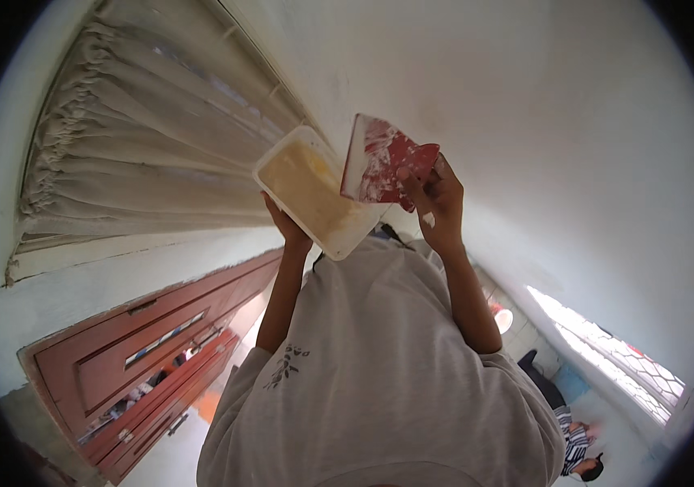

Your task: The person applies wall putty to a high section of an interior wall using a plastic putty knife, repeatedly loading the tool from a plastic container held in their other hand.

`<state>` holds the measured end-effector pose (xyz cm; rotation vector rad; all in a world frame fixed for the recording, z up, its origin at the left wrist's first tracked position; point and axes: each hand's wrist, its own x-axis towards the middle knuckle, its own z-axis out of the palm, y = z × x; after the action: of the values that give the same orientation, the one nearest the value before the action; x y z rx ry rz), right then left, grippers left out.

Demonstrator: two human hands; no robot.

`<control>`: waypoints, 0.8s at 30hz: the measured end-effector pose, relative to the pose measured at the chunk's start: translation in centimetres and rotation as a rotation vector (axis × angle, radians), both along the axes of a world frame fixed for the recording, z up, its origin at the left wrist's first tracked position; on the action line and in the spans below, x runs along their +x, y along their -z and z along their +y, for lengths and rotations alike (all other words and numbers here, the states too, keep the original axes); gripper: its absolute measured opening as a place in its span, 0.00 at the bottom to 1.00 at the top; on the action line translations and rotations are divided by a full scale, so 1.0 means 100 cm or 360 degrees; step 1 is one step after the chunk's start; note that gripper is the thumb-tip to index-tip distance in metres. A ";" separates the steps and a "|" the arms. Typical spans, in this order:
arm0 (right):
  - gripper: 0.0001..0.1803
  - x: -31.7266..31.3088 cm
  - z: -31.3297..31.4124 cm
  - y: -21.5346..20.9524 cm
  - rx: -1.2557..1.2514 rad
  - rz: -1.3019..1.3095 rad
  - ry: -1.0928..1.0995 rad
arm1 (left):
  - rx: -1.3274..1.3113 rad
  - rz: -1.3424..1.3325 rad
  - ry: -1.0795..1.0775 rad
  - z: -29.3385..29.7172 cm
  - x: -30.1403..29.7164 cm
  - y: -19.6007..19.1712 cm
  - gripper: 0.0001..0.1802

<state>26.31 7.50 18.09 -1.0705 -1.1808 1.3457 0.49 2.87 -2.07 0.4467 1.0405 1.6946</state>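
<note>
My left hand (pixel 287 228) grips the side of a pale rectangular plastic tub (pixel 348 242), tilted toward me. Inside lies a cream-coloured paste (pixel 306 188), with a yellower patch near the upper edge; whether it is thick or thin I cannot tell. Between the thumb and fingers of my right hand (pixel 442 203) is a red flat scraper (pixel 379 158), smeared with white residue. Its wide edge points left and overlaps the tub's right side in the view; whether the two touch is unclear. A white smudge marks my right thumb.
A gathered beige curtain (pixel 144 138) covers a window at the left. A pale wall (pixel 525 105) rises ahead and right. Lower left is a reddish-brown door (pixel 103 365). At the lower right are a grilled window (pixel 635 365), a person in stripes (pixel 578 438) and a red-and-white round object (pixel 503 319).
</note>
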 end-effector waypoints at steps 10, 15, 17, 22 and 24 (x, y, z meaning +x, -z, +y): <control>0.12 -0.038 -0.042 -0.009 0.0301 -0.0990 -0.0472 | 0.0014 0.0041 0.0323 -0.008 0.041 0.007 0.39; 0.12 -0.050 -0.041 -0.010 0.0420 -0.1003 -0.0318 | -0.0024 0.0010 0.0360 -0.013 0.047 0.002 0.39; 0.14 -0.050 -0.038 -0.014 0.0381 -0.0996 -0.0324 | -0.0034 0.0000 0.0376 -0.013 0.050 0.000 0.39; 0.23 -0.050 -0.038 -0.013 0.0342 -0.1009 -0.0344 | -0.0054 -0.0010 0.0383 -0.016 0.053 -0.004 0.39; 0.25 -0.050 -0.040 -0.010 0.0347 -0.0989 -0.0343 | -0.0064 -0.0013 0.0381 -0.018 0.053 -0.006 0.39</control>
<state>21.29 3.55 19.11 -1.2692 -1.8975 1.0289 5.78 1.09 -1.49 0.5165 0.9723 1.4599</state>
